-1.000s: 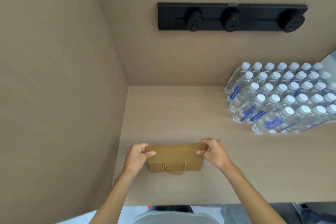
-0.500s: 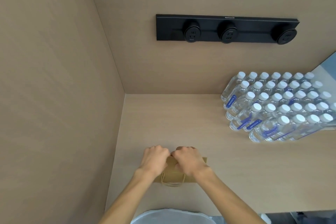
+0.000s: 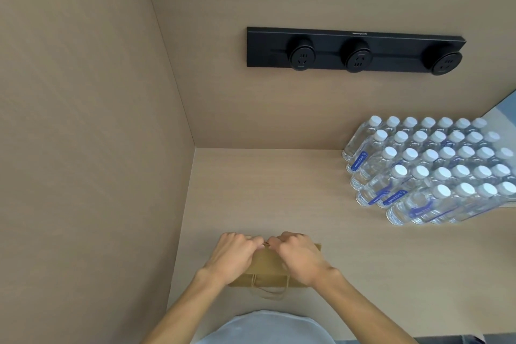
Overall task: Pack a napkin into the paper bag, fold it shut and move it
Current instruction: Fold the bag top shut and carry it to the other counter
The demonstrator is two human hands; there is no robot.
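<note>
A small brown paper bag (image 3: 268, 265) with twine handles lies flat on the beige counter (image 3: 279, 190), near its front edge and left wall. My left hand (image 3: 233, 255) and my right hand (image 3: 300, 257) rest side by side on the bag, fingers curled and pinching its far folded edge at the middle. The hands cover most of the bag's top. One twine handle (image 3: 269, 292) sticks out toward me. No napkin is visible.
Several clear water bottles with white caps (image 3: 435, 173) stand packed at the right of the counter. A black power strip with three round sockets (image 3: 354, 50) is fixed to the back wall. A tall beige side wall (image 3: 83, 148) bounds the left.
My hands have slid from the bag's two far corners to the middle of its far edge, where they now meet. The camera view has tilted up slightly.
</note>
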